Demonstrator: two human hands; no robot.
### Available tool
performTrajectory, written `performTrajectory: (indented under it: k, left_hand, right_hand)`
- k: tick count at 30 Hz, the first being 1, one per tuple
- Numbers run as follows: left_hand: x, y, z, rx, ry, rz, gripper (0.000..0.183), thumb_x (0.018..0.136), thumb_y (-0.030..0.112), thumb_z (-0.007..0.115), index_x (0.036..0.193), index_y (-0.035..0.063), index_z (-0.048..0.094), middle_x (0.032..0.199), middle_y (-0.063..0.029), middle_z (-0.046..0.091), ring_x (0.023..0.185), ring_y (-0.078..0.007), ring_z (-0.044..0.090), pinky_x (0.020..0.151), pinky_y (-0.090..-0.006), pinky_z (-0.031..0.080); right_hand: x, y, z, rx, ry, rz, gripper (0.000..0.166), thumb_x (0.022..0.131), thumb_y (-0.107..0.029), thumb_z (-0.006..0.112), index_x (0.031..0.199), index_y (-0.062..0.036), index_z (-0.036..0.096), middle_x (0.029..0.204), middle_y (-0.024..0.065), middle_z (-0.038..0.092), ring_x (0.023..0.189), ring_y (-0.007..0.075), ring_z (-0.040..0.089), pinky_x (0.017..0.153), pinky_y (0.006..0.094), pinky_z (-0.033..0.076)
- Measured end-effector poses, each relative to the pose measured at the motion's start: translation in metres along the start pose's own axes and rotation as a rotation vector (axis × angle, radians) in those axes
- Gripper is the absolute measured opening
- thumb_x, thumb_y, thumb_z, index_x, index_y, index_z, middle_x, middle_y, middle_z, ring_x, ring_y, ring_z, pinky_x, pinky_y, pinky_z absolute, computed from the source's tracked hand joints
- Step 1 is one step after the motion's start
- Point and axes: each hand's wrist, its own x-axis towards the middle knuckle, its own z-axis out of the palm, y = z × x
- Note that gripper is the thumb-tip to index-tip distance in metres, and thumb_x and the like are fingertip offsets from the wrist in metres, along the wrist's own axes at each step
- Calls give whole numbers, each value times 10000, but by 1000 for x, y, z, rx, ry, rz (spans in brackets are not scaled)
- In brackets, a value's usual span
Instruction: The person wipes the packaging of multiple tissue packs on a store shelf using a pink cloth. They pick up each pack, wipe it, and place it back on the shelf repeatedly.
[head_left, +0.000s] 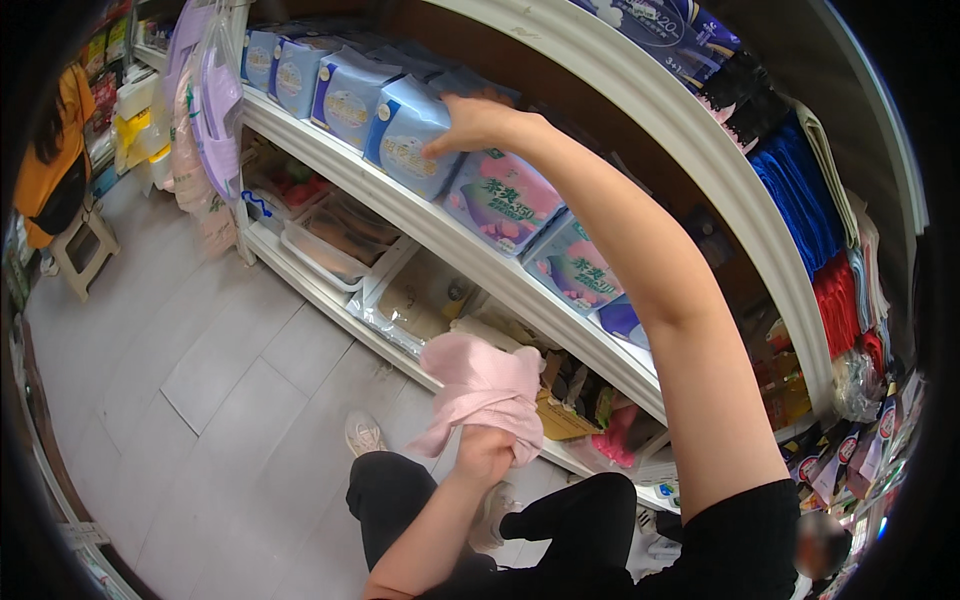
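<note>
My right hand (480, 126) grips a light-blue plastic pack (409, 142), apparently of sanitary pads, at the end of a row on a white shelf (337, 154). The thumb presses on its front, while the other fingers reach over the top and are partly hidden. Beside it stand a pink-and-purple pack (504, 199) and a similar teal-and-pink one (576, 262). Further left in the row are more light-blue packs (346, 97). Lower down, in front of the shelf, my left hand (484, 454) clutches a bunched pale-pink cloth (480, 382).
The lower shelf carries a plastic tray (330, 247), bagged goods (424, 292) and a cardboard box (566, 412). Purple slippers (214, 142) hang at the shelf's left end. A person in orange (56, 157) is near a plastic stool (86, 247). Folded blue towels (795, 202) fill the right side.
</note>
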Motion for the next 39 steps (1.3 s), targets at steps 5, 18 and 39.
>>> performTrajectory:
  k: [5, 18, 39]
  left_hand:
    - [-3, 13, -3, 476, -45, -108, 424, 687, -69, 486, 1108, -13, 491, 1029, -76, 558, 966, -224, 542, 843, -340, 425]
    - [15, 35, -28, 154, -262, 338, 364, 909, 202, 403, 1221, 16, 415, 1213, -127, 476, 1128, -250, 455, 963, -384, 371]
    - [-42, -33, 6, 1344, -250, -204, 687, 716, 217, 725, 1290, 37, 392, 1251, -120, 469, 1130, -204, 463, 945, -296, 375]
  right_hand:
    - [-6, -10, 1, 240, 189, -44, 896, 606, -385, 708, 1334, -42, 315, 1183, 270, 443, 1133, 376, 438, 922, 377, 408]
    - [-207, -27, 24, 918, 601, -102, 755, 620, -244, 754, 1281, -101, 418, 1050, 116, 472, 991, 225, 492, 858, 321, 406]
    - [-442, -10, 170, 1803, 708, 681, 703, 812, -260, 632, 1353, -20, 251, 1112, 131, 499, 1032, 190, 487, 908, 297, 377]
